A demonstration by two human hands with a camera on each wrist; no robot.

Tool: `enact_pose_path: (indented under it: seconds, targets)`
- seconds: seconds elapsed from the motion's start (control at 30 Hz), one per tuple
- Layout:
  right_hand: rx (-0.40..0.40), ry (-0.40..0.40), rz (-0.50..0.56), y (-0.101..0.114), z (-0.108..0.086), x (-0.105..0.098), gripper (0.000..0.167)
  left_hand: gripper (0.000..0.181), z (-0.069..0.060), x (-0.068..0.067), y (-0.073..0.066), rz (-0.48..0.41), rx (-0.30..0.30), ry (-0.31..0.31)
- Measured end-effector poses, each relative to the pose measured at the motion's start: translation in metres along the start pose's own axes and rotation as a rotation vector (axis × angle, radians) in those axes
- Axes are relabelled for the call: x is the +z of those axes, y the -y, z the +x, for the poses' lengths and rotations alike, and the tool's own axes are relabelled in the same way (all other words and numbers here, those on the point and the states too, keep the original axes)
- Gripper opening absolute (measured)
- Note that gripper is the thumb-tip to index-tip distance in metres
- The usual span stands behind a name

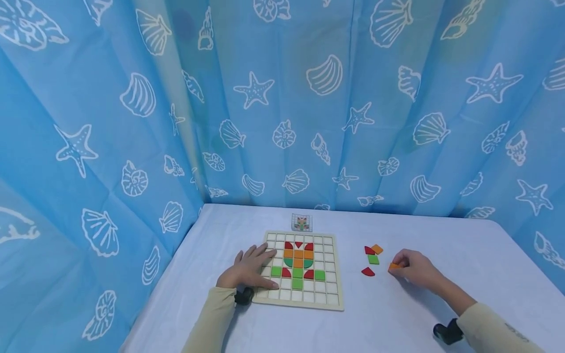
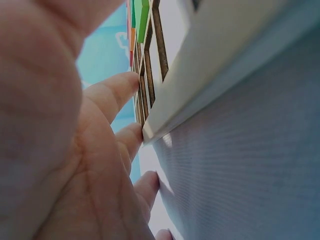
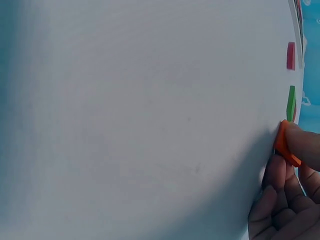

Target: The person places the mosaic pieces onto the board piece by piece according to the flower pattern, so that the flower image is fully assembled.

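A pale grid board (image 1: 340,294) lies on the table, with red, orange and green tiles set in its squares as a tulip-like figure. My left hand (image 1: 251,268) rests with spread fingers on the board's left edge; in the left wrist view, fingertips (image 2: 131,82) touch its frame. My right hand (image 1: 417,268) pinches an orange tile (image 3: 285,144) between thumb and fingers, right of the loose tiles. Those loose tiles include a green square (image 1: 373,259), an orange square (image 1: 377,249) and two red quarter-round pieces, one of them (image 1: 368,271) nearest the front.
A small pattern card (image 1: 302,222) with a similar figure lies just behind the board. White cloth covers the table (image 1: 353,323). Blue curtains (image 1: 282,98) with shell prints hang behind and at the left. Dark wrist devices (image 1: 448,331) sit at both wrists.
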State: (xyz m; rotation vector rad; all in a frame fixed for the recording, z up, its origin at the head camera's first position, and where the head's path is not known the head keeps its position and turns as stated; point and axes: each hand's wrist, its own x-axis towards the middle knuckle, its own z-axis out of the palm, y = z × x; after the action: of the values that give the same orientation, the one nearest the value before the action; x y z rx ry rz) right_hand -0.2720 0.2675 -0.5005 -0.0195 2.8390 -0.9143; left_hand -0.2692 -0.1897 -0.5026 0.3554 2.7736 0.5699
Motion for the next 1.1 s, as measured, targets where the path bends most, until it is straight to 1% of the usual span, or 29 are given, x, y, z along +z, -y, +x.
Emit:
enact_pose_path:
  seconds: [0.07,0.13,0.23,0.3,0.37,0.47,0.57,0.7,0.9,0.93,1.1]
  targets:
    - [-0.001,-0.004,0.001,0.001,0.000,0.000,0.027,0.100,0.000,0.000,0.000,0.005,-0.003,-0.001]
    - [-0.008,-0.001,0.005,0.001,0.000,0.001,0.027,0.100,0.000,0.002,0.001,0.010,-0.006,0.010]
    - [-0.022,0.001,0.013,0.003,0.000,0.003,0.028,0.099,0.000,0.004,0.001,0.002,0.005,0.015]
    - [-0.045,-0.002,0.019,0.004,0.000,0.003,0.030,0.099,-0.001,0.005,0.000,-0.004,0.008,0.021]
    - [-0.062,-0.010,0.026,0.008,0.002,0.003,0.032,0.098,-0.003,0.004,-0.001,-0.013,0.013,0.012]
    - [-0.101,-0.022,0.036,0.017,0.006,0.004,0.034,0.098,-0.003,0.002,-0.001,-0.009,0.005,0.012]
    - [-0.127,-0.023,0.048,0.031,0.009,0.004,0.033,0.099,-0.002,0.000,-0.001,-0.001,-0.003,0.008]
    - [-0.146,-0.008,0.060,0.048,0.011,0.011,0.028,0.100,-0.002,-0.001,0.000,0.006,0.001,0.007]
    - [-0.155,0.040,0.065,0.073,0.014,0.031,0.018,0.099,-0.002,0.000,0.000,-0.004,0.018,0.013]
    - [-0.151,0.049,0.067,0.079,0.015,0.035,0.015,0.099,-0.002,-0.001,0.000,-0.006,0.019,0.012]
    - [-0.185,0.076,0.058,0.110,0.016,0.051,0.005,0.099,-0.003,-0.001,0.000,-0.008,0.013,0.008]
